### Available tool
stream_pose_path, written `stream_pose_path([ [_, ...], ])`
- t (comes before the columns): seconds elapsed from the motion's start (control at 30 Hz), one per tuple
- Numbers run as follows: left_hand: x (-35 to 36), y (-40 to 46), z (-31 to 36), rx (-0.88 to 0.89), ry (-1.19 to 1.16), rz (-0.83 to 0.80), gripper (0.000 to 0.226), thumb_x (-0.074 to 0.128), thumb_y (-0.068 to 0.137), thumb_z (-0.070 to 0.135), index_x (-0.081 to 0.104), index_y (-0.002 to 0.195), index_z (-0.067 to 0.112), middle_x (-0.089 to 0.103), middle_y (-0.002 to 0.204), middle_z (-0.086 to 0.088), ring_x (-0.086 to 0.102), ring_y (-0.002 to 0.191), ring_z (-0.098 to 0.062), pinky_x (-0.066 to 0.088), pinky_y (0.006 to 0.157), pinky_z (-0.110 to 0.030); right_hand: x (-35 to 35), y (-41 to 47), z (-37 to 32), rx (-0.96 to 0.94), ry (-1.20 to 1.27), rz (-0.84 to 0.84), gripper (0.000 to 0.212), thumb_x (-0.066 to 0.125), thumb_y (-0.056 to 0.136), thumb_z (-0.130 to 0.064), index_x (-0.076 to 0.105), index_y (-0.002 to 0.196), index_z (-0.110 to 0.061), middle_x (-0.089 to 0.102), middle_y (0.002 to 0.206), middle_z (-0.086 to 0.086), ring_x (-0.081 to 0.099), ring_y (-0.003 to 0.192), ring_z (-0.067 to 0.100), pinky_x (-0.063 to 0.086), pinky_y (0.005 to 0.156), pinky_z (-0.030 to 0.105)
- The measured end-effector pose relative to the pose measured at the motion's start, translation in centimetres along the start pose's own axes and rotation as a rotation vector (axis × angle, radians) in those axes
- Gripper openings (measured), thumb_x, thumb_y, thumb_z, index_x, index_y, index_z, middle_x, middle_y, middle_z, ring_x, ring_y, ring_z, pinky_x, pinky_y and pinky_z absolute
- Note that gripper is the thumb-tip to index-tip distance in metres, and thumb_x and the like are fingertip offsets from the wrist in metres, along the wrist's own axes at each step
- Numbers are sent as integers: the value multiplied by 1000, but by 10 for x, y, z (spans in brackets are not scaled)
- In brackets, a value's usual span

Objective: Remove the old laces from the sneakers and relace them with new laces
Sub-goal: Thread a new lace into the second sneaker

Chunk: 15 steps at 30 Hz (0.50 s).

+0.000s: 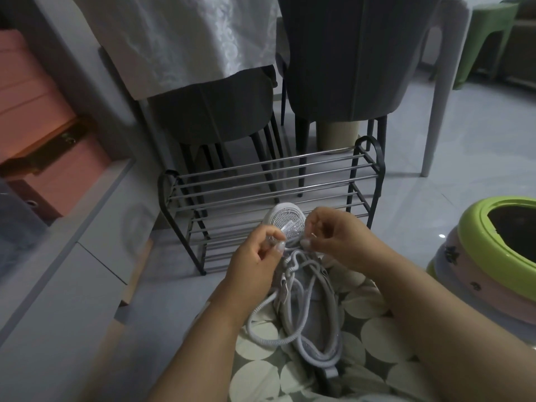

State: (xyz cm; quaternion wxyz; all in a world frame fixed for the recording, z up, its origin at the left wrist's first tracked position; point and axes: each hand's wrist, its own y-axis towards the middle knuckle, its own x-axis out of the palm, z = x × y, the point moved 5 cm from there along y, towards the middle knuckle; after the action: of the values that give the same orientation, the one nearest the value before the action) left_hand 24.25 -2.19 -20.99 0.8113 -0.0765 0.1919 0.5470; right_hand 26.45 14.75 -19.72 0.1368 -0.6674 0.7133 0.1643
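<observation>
While sneaker (285, 219) rests on lap, both hands' fingers (278, 245) apparently pinch lace (293, 285)

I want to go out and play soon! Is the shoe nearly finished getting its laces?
Not yet. One sneaker lies on the lap, and both the left hand and the right hand pinch the grey lace near the toe-end eyelets. Most of the lace lies loose in big loops, so plenty of work remains. Whether it is going in or coming out is unclear. No second sneaker shows.
</observation>
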Motion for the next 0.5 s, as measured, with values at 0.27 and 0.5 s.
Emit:
stream_pose_path([
  [0.27, -1, 1, 0, 52, 146, -34, 14, 65, 86, 22, 62, 73, 22, 56, 76, -3, 48, 65, -9, 47, 66, -32, -3, 5, 0, 50, -408, -114, 10, 75, 79, -24, 66, 73, -24, 55, 61, -10, 43, 51, 4, 34, 49, 16],
  [0.5, 5, 5, -8, -108, 105, -133, 8, 70, 85, 21, 69, 78, 17, 59, 91, -6, 56, 68, -7, 49, 65, -21, 6, 6, -3, 92, -444, -269, 10, 69, 83, -22, 64, 75, -25, 58, 66, -11, 49, 57, 4, 38, 53, 16],
])
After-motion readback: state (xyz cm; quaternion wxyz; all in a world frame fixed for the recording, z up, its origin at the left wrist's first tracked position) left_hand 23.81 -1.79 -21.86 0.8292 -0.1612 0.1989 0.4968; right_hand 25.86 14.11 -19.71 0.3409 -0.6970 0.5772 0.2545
